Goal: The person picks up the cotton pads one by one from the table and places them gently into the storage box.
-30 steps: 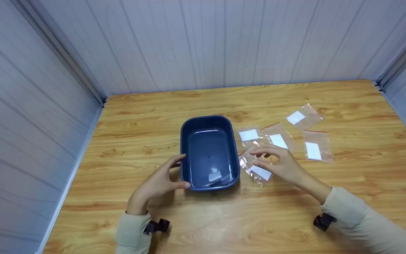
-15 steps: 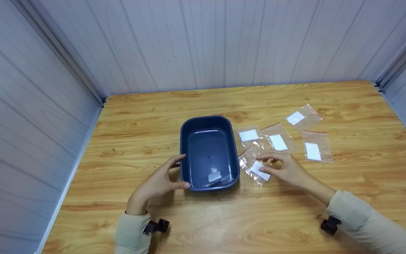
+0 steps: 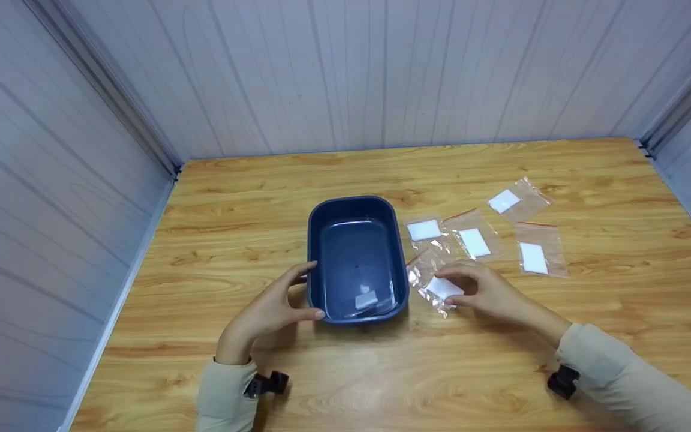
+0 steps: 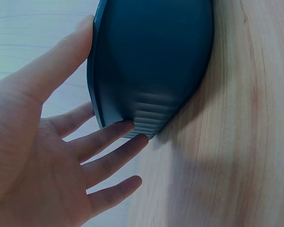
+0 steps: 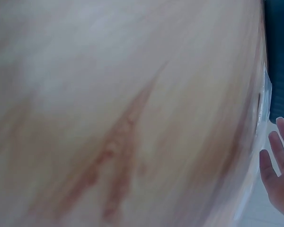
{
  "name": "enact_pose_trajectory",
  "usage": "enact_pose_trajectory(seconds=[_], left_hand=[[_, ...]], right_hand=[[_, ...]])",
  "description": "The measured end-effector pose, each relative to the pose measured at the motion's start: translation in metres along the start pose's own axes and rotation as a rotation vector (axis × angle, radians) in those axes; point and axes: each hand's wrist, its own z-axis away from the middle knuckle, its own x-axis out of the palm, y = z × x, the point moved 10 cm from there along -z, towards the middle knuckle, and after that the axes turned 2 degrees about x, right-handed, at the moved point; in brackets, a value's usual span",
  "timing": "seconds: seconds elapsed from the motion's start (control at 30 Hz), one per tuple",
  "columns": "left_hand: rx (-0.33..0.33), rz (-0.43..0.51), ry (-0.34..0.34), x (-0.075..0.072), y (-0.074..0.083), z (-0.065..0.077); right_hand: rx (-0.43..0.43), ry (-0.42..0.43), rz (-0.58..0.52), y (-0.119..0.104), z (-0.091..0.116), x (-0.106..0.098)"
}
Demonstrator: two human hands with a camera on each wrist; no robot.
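A dark blue plastic bin [image 3: 354, 246] stands on the wooden table, with one clear zip-lock bag [image 3: 366, 299] lying at its near end inside. My left hand [image 3: 267, 309] rests against the bin's left side: the thumb touches the rim near the front corner, and the straight fingers [image 4: 109, 163] spread along the outer wall. Right of the bin, my right hand [image 3: 492, 294] has thumb and index finger at opposite edges of a zip-lock bag [image 3: 443, 288] with a white patch, gripping it at the table. Only some fingertips [image 5: 266, 163] of that hand show in the right wrist view.
Further zip-lock bags lie to the right: one beside the bin [image 3: 423, 230], an overlapping neighbour [image 3: 474, 242], and others farther right, such as the bag with a red seal [image 3: 534, 258]. Pale panels [image 3: 345, 78] wall the table's back and sides.
My right hand has come down and slightly nearer me, from above the closest bag onto its edges. The left hand and the bin have stayed put.
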Motion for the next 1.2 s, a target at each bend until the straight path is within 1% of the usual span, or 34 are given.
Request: enact_pose_trajectory(seconds=[0.17,0.3,0.5,0.8,0.9,1.07,1.2], left_hand=[[-0.003,0.004,0.001,0.0,-0.001,0.001],[-0.003,0.005,0.003,0.0,-0.002,0.001],[0.001,-0.004,0.005,0.0,-0.001,0.001],[-0.004,-0.013,0.007,-0.001,0.0,0.001],[0.005,-0.007,0.002,-0.001,0.001,0.0],[0.009,0.002,-0.006,0.0,0.0,0.001],[0.012,-0.004,-0.007,0.0,0.0,0.0]], right_hand=[[0.037,-0.069,-0.003,0.007,-0.001,0.008],[0.044,-0.094,0.033,0.011,-0.002,0.013],[0.022,-0.101,0.085,0.01,-0.005,0.017],[-0.003,-0.093,0.088,0.009,-0.008,0.017],[-0.011,-0.085,0.096,0.008,-0.01,0.016],[-0.004,-0.085,0.114,0.007,-0.011,0.017],[0.018,-0.079,0.129,0.007,-0.011,0.016]])
